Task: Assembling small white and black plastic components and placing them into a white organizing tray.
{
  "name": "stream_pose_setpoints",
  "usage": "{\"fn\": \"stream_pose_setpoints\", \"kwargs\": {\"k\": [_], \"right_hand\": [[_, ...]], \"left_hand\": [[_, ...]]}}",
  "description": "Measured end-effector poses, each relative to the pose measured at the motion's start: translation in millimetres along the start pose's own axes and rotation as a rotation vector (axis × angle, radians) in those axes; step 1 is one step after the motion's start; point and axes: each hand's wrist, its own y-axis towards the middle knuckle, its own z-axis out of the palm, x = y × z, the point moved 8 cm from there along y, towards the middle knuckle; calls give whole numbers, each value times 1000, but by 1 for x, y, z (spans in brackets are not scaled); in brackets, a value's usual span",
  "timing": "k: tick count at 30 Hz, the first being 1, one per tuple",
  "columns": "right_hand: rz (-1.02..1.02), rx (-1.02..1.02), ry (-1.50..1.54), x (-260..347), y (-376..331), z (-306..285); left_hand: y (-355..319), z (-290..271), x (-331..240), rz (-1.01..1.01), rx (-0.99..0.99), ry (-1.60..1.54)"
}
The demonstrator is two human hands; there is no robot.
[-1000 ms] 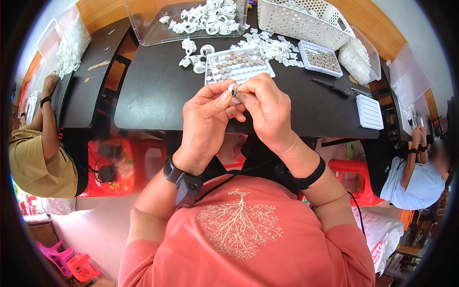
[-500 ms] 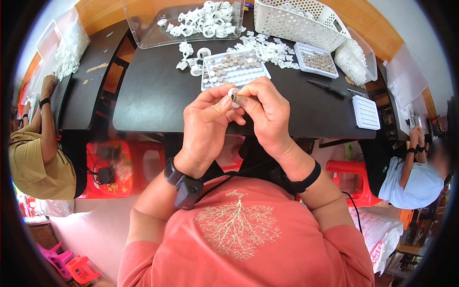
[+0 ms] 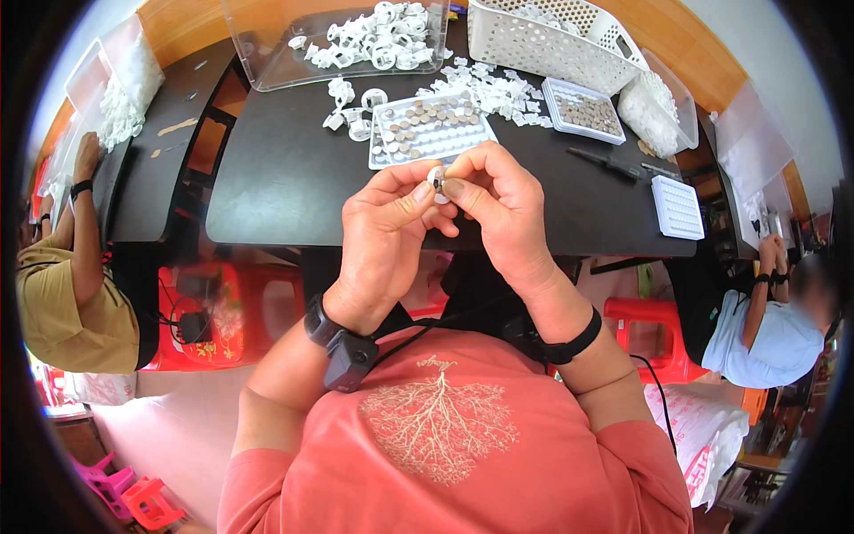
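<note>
My left hand (image 3: 389, 227) and right hand (image 3: 511, 218) pinch one small white piece (image 3: 436, 176)

I grip it from both sides, thumb against fingers on each hand, just above the near edge of the table (image 3: 285, 178); something so little probably needs two pinches to steady it. There is a dark patch on it, too small for me to make out.

Just beyond my fingertips lies a pale tray (image 3: 447, 141) partly filled with round discs (image 3: 436, 113), likely set there for a short reach. Loose white parts (image 3: 498, 93) spread behind it, with a few ring-shaped pieces (image 3: 358, 129) by its left side. Toward the table's far edge stand a clear bin (image 3: 285, 69) and a perforated white basket (image 3: 543, 55), perhaps so their bulk leaves my working side free. A dark-handled tool (image 3: 609, 164) lies toward the right edge, and a white pocketed tray (image 3: 679, 207) sits at the near right corner.
</note>
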Motion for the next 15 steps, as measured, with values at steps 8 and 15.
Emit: {"fn": "stream_pose_setpoints", "kwargs": {"k": [8,15], "right_hand": [[271,35,170,-1,-1,-4],[283,7,239,-7,-9,-3]], "left_hand": [[0,5,3,2,35,-26],[-3,10,7,-5,19,2]]}}
